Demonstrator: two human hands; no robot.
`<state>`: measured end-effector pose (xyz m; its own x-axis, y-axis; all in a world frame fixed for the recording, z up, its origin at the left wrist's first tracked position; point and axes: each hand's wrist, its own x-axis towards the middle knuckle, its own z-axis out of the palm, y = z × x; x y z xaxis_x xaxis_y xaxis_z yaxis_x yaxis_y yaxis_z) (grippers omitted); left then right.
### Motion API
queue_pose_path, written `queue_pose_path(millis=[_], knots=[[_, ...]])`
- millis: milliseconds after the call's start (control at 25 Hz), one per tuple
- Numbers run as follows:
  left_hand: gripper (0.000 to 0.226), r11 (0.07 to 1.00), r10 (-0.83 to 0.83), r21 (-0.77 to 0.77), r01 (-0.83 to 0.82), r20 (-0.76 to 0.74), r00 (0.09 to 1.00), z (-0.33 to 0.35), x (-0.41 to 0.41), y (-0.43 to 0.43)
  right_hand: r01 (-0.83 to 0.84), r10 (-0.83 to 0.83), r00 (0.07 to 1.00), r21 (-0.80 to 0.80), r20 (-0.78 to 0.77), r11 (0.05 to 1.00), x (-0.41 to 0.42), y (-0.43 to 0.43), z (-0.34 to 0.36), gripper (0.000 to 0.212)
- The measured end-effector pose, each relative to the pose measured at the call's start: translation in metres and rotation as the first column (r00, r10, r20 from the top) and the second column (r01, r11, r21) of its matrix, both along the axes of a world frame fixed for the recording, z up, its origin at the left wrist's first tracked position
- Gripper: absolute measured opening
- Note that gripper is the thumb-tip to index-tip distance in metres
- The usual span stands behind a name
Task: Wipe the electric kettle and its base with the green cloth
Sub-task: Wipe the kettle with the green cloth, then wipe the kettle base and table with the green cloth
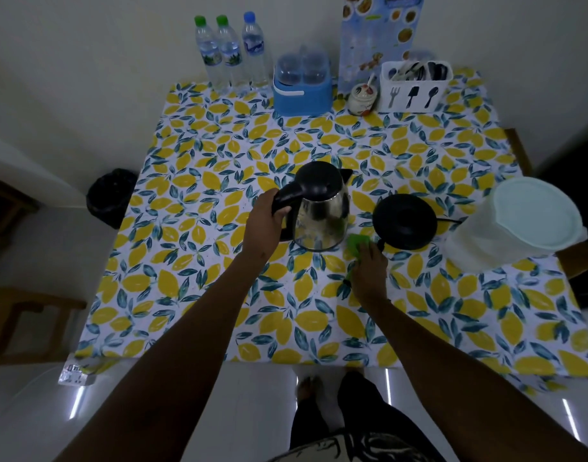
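Note:
A steel electric kettle (322, 218) with a black lid and black handle stands upright near the middle of the lemon-print table (219, 295). My left hand (264, 225) is wrapped around its handle. The round black base (405, 221) lies flat just right of the kettle, apart from it, its cord running off to the right. My right hand (369, 271) presses on the green cloth (356, 243) on the table, between the kettle's foot and the base. Most of the cloth is hidden under the hand.
A large lidded plastic container (522, 221) stands at the right edge. Along the back wall are three water bottles (232, 55), a blue holder with jars (302, 88), a small ceramic pot (361, 98), a white cutlery caddy (414, 85) and a menu card (375, 38). A black bin (111, 195) sits on the floor at left.

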<state>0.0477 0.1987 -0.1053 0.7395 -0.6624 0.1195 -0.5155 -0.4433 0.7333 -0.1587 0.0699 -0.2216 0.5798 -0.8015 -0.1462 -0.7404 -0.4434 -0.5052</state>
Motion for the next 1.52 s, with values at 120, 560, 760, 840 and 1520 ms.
queue_pose_path(millis=[120, 560, 760, 840, 1520], knots=[[0.035, 1.0, -0.001, 0.005, 0.001, 0.006, 1.0, -0.01, 0.003, -0.003, -0.12, 0.103, 0.966, -0.056, -0.239, 0.991, 0.009, 0.001, -0.017, 0.057], [0.054, 0.955, 0.038, 0.297, -0.004, -0.106, 0.994, -0.08, -0.005, 0.068, -0.642, 0.616, 0.766, -0.172, -0.185, 0.747, 0.078, 0.104, -0.017, 0.056], [0.049, 0.925, 0.056, 0.379, -0.035, -0.044, 0.997, -0.101, -0.016, 0.097, -0.691, 0.666, 0.722, -0.165, -0.187, 0.703, 0.048, 0.11, -0.026, 0.054], [0.049, 0.906, 0.023, 0.423, 0.009, -0.072, 0.997, -0.107, -0.028, 0.103, -0.792, 0.771, 0.606, -0.24, -0.195, 0.561, 0.008, 0.103, -0.031, 0.054], [0.06, 0.789, -0.27, 0.57, 0.231, -0.017, 0.963, -0.12, -0.109, 0.052, -0.216, 0.166, 0.949, -0.169, -0.267, 0.962, 0.024, -0.018, -0.01, 0.053]])
